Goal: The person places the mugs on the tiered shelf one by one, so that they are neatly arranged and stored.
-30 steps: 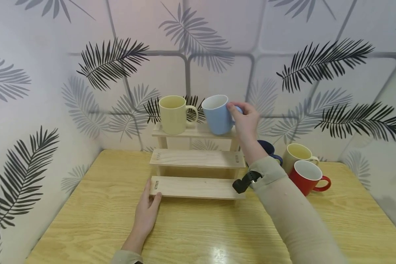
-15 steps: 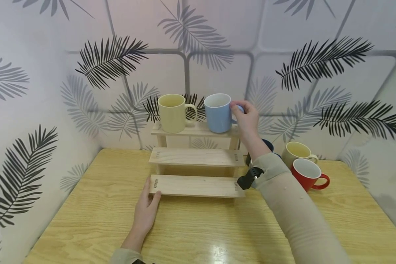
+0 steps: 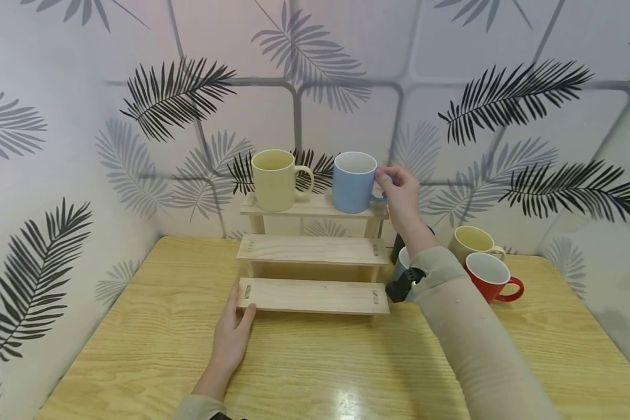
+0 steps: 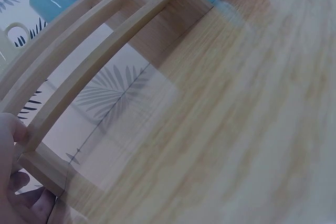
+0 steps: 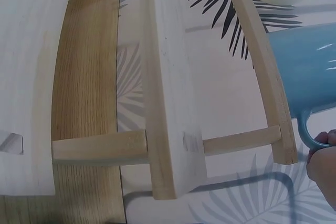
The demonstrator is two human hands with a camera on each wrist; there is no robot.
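Observation:
A three-tier wooden shelf rack (image 3: 315, 294) stands on the table against the wall. At its lower left end my left hand (image 3: 232, 338) grips the bottom board, thumb at the front and fingers round the side; the left wrist view shows the thumb (image 4: 11, 129) above the board's corner. On the top tier's right end stands a light blue mug (image 3: 353, 185), upright. My right hand (image 3: 401, 192) pinches its handle, which the right wrist view shows as a blue loop (image 5: 306, 130) between the fingers. A pale yellow mug (image 3: 274, 182) sits to its left, handle facing right.
Right of the rack, a red mug (image 3: 487, 277) with a white inside and another yellow mug (image 3: 472, 244) stand on the table (image 3: 304, 367). A dark mug (image 3: 397, 247) and a second light blue mug (image 3: 402, 263) are partly hidden behind my right arm. The patterned wall rises close behind.
The light blue mug has gone from tilted to upright and shifted right along the top tier, with my right hand on its handle. My left hand keeps its place.

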